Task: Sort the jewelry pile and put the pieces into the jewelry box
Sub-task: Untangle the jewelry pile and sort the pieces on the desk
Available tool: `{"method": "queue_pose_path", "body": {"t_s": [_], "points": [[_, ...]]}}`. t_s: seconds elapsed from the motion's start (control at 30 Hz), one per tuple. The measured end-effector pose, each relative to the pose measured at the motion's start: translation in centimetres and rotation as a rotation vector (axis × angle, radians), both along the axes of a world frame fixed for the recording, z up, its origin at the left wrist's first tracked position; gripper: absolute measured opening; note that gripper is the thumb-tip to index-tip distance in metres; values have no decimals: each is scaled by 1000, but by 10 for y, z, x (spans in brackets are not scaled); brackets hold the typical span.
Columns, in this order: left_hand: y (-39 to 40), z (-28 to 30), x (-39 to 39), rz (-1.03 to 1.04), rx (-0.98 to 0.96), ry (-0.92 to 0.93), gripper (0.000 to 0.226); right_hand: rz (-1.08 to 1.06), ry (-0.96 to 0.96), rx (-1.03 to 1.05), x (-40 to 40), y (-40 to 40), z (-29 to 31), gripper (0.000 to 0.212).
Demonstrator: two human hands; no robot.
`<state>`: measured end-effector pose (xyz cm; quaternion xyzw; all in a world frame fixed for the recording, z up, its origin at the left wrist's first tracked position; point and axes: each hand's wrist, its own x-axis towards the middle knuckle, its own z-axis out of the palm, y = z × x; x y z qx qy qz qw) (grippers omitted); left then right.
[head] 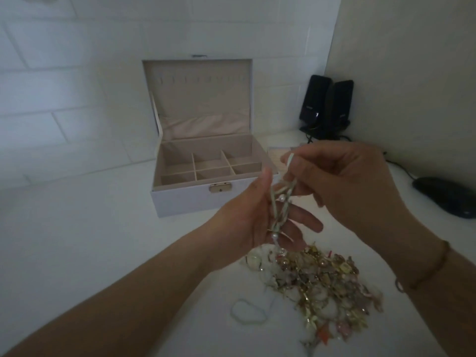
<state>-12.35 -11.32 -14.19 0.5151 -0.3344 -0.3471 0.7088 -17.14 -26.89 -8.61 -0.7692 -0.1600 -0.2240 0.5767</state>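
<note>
A white jewelry box (pixel 185 202) stands open at the back of the table, its beige compartments bare. In front of it both hands hold up a pale green cord necklace with pearl beads (pixel 279 202). My right hand (pixel 345 181) pinches its upper end between thumb and fingertips. My left hand (pixel 255 217) holds the cord lower down, the strand running across its palm. The necklace's lower end hangs down to the jewelry pile (pixel 324 282), a tangle of gold and pink pieces on the table below the hands.
A thin pale green loop (pixel 247 311) lies on the table left of the pile. Two black speakers (pixel 325 106) stand in the back right corner, and a dark computer mouse (pixel 445 195) with its cable sits at the right edge. A tiled wall rises behind the box.
</note>
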Motion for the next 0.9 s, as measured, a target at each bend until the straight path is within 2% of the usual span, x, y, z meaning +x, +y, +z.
{"method": "queue_pose_path", "body": {"t_s": [0.07,0.13,0.2,0.27,0.3,0.37,0.4,0.47,0.53,0.67,0.8,0.9], "points": [[7,-7,4,141,72,-77,60,-89,-20,33,7,-3,-11,9],[15,-11,9,282,129,-121,40,-123,0,36,14,-10,-22,10],[20,-9,15,382,113,-109,20,-87,53,84,17,-20,-27,11],[24,-2,20,457,42,-54,20,-13,112,80,15,-29,-27,12],[27,0,23,493,10,-45,22,17,138,-1,14,-32,-28,12],[32,5,27,573,-45,-68,25,21,172,-273,11,-29,-33,26],[33,7,29,621,-74,-84,26,22,177,-413,9,-25,-38,27],[36,10,31,731,-133,-75,28,19,144,-739,2,-11,-44,9],[41,14,33,809,-216,-42,24,36,102,-942,-7,0,-46,21],[49,18,37,843,-272,-57,21,124,115,-936,-14,6,-49,24],[54,19,42,769,-295,-17,17,156,97,-1007,-10,5,-56,38],[58,21,43,757,-228,-97,22,203,90,-1056,-9,5,-56,38]]}}
